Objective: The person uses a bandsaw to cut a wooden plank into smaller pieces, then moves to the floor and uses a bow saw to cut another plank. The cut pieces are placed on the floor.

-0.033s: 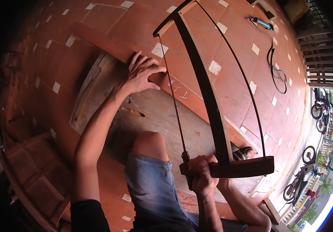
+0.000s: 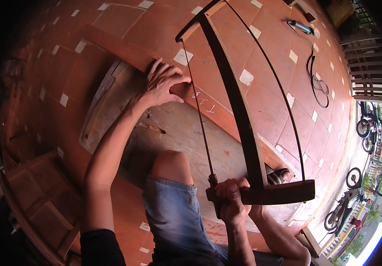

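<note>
A wooden frame saw (image 2: 236,88) stands across a long reddish-brown board (image 2: 219,113), with its thin blade (image 2: 201,119) crossing the board. My right hand (image 2: 233,199) is wrapped around the saw's near end, at the handle. Bent over the board, my left hand (image 2: 166,84) holds it with fingers spread and thumb toward the near edge. Its index fingertip is right beside the blade; I cannot tell whether they touch. White hand-drawn marks show on the board to the right of the blade. Under the board lies a worn, greyish wooden slab (image 2: 191,133).
My bare knee (image 2: 171,166) is against the slab's near side. A sandalled foot (image 2: 279,176) shows behind the saw's near end. An angle grinder (image 2: 301,27) with a black cord (image 2: 310,71) lies on the tiled floor. Wooden furniture (image 2: 40,195) stands left; motorbikes (image 2: 344,206) are outside, right.
</note>
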`<state>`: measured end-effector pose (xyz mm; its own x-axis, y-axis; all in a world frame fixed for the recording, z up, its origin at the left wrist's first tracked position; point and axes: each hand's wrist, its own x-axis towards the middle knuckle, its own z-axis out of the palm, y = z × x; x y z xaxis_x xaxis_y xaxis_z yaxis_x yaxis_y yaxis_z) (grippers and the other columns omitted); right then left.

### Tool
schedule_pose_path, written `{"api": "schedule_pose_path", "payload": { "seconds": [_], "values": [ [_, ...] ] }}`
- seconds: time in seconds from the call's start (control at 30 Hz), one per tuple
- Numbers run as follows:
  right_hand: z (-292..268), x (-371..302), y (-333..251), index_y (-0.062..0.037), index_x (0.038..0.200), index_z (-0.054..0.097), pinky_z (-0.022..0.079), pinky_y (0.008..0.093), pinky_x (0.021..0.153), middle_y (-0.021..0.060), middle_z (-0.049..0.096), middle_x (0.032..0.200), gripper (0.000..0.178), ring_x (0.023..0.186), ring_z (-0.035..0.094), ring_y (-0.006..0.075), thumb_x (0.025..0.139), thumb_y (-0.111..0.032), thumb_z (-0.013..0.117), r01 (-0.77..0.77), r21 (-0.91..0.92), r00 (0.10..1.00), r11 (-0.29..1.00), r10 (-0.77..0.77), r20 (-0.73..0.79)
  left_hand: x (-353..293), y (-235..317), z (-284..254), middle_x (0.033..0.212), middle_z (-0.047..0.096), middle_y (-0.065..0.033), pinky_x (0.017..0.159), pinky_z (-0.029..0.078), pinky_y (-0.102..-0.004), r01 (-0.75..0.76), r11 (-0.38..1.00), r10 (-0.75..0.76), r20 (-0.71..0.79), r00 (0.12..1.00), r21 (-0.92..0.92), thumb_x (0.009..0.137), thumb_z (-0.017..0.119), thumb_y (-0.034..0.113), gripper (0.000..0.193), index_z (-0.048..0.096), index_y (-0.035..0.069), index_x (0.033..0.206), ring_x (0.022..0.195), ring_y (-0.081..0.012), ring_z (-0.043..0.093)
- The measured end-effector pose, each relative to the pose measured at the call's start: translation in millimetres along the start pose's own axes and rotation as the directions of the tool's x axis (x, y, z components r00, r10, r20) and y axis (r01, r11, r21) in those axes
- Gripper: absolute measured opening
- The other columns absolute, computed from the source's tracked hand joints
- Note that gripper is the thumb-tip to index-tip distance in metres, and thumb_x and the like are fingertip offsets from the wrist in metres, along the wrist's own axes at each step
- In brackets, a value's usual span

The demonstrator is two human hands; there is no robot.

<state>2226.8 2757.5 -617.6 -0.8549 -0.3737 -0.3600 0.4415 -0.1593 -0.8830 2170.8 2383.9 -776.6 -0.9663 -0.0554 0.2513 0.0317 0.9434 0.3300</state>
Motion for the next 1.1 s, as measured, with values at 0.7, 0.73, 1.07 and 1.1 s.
{"api": "schedule_pose_path", "payload": {
  "seconds": [0.7, 0.73, 1.07, 1.1],
  "values": [
    [-0.7, 21.0, 8.8, -0.0113, 0.082, 0.046, 0.049, 0.0425, 0.074, 0.0045, 0.05, 0.068, 0.036, 0.062, 0.049, 0.0189, 0.105, -0.019, 0.071, -0.02, 0.073, 0.998, 0.997, 0.015, 0.065, 2.2, -8.1, 0.6, 0.122, 0.064, 0.0056, 0.133, 0.02, -0.0545, -0.005, 1.0, 0.005, 0.011, 1.0, 0.014, 0.064, 0.097, 0.051, 0.071, 0.073, 0.031, 0.128, 0.128, -0.0188, 0.058],
    [-0.5, 22.3, 9.7, -0.0115, 0.082, 0.046, 0.049, 0.0424, 0.074, 0.0043, 0.05, 0.068, 0.036, 0.062, 0.049, 0.0189, 0.105, -0.019, 0.071, -0.012, 0.06, 0.998, 0.998, 0.008, 0.061, 2.1, -7.8, 1.3, 0.122, 0.064, 0.0056, 0.133, 0.02, -0.0544, -0.008, 1.0, 0.008, 0.008, 1.0, 0.016, 0.064, 0.097, 0.051, 0.071, 0.073, 0.031, 0.129, 0.128, -0.0187, 0.058],
    [-1.8, 27.0, 14.3, -0.011, 0.082, 0.046, 0.05, 0.0422, 0.076, 0.0045, 0.05, 0.068, 0.034, 0.064, 0.049, 0.0194, 0.105, -0.016, 0.071, -0.001, 0.076, 0.998, 0.997, -0.004, 0.066, 1.3, -8.3, 4.4, 0.122, 0.064, 0.0068, 0.132, 0.021, -0.0557, -0.014, 1.0, 0.015, -0.023, 1.0, 0.019, 0.065, 0.096, 0.051, 0.07, 0.072, 0.033, 0.128, 0.127, -0.0186, 0.059],
    [1.2, 30.6, 16.1, -0.0111, 0.082, 0.046, 0.05, 0.0423, 0.076, 0.0045, 0.05, 0.068, 0.034, 0.064, 0.049, 0.0195, 0.105, -0.016, 0.071, 0.017, 0.06, 0.998, 0.998, -0.02, 0.053, 1.4, -9.0, 4.6, 0.122, 0.064, 0.0069, 0.132, 0.021, -0.0559, -0.015, 1.0, 0.015, -0.023, 1.0, 0.016, 0.065, 0.096, 0.051, 0.07, 0.072, 0.033, 0.128, 0.127, -0.0188, 0.059]
  ]
}}
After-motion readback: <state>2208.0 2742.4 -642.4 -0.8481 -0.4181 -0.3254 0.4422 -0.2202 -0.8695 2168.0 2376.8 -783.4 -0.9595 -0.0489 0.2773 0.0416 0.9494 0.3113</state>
